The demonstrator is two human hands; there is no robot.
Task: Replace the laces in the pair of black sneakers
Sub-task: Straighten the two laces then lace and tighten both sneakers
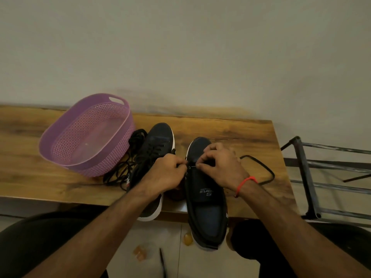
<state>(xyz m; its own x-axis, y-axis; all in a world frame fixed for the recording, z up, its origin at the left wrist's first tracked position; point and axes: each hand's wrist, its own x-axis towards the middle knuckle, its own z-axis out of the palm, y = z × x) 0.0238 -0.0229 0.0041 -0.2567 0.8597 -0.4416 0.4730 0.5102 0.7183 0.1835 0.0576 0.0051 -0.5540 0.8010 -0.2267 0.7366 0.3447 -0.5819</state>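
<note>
We pinch the lace (259, 167) at the right shoe (204, 197) with both hands (166, 173) (220, 163); basket (88, 135), laced shoe (156, 145) and loose laces (122, 169) sit left.

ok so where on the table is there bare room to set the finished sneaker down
Bare wood lies along the back edge of the table, beyond both sneakers' toes, and left of the purple basket. It is crowded between the basket and the left sneaker, where loose black laces lie.

1 head-worn camera looks forward and down, close over the wooden table (230, 135) edge.
</note>
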